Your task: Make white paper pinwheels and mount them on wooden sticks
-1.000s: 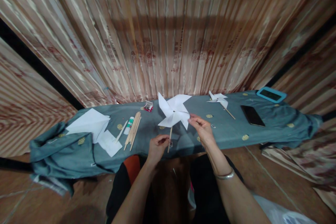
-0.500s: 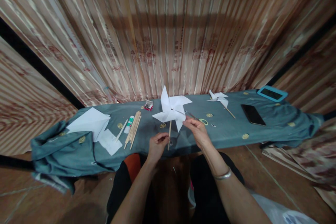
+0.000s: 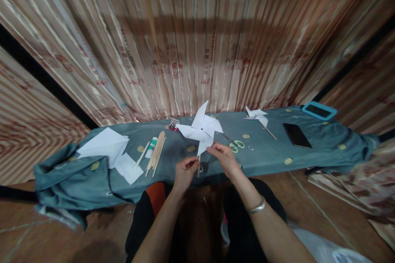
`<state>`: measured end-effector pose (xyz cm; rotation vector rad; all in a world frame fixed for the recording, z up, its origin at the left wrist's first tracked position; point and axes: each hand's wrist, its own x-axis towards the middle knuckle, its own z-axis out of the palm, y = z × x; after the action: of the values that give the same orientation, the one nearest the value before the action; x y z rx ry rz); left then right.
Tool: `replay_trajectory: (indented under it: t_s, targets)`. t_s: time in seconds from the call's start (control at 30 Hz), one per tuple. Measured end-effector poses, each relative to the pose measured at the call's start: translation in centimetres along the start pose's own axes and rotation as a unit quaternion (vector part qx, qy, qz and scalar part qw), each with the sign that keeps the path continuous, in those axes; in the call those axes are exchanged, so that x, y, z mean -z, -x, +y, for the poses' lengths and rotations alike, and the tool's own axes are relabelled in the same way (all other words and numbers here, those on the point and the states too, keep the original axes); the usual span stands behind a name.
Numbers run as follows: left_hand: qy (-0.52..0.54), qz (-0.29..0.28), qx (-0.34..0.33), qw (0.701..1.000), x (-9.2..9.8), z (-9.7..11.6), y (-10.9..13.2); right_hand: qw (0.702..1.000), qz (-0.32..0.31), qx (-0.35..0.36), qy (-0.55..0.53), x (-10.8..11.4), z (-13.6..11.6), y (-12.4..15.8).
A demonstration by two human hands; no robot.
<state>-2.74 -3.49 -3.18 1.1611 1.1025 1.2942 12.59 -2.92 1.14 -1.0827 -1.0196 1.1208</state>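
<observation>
A white paper pinwheel stands upright in front of me, with a small pin at its centre. My left hand is closed around its thin wooden stick, below the blades. My right hand has its fingertips pinched at the edge of the lower blade. Behind my right hand lie green-handled scissors, partly hidden by the pinwheel. A small red box of pins sits beside the left blade.
Left on the green cloth are wooden sticks, a glue stick, a pencil-like stick and white paper sheets. On the right lie another pinwheel, a black phone and a blue-framed device.
The pinwheel's blades have turned clockwise on the stick, and my right hand has moved slightly left and down with the lower blade. My left hand stays on the stick.
</observation>
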Motion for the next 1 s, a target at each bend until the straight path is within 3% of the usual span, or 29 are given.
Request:
replay_trajectory:
  t_s: [0.53, 0.7, 0.9, 1.0]
  targets:
    - [-0.008, 0.005, -0.006, 1.0, -0.2, 0.3, 0.2, 0.995, -0.005, 0.041, 0.087, -1.0, 0.9, 0.0]
    - [-0.001, 0.014, 0.004, 1.0, 0.2, 0.1, 0.0, 0.986, 0.048, 0.071, 0.146, 1.2, 0.0, -0.2]
    - [-0.004, -0.016, 0.027, 0.999, 0.3, 0.0, 0.1, 0.958, 0.186, 0.117, 0.187, 5.1, -1.1, -1.4]
    - [-0.007, -0.042, 0.037, 0.998, 0.2, 0.1, 0.4, 0.962, 0.181, 0.118, 0.165, 5.8, -0.9, -2.2]
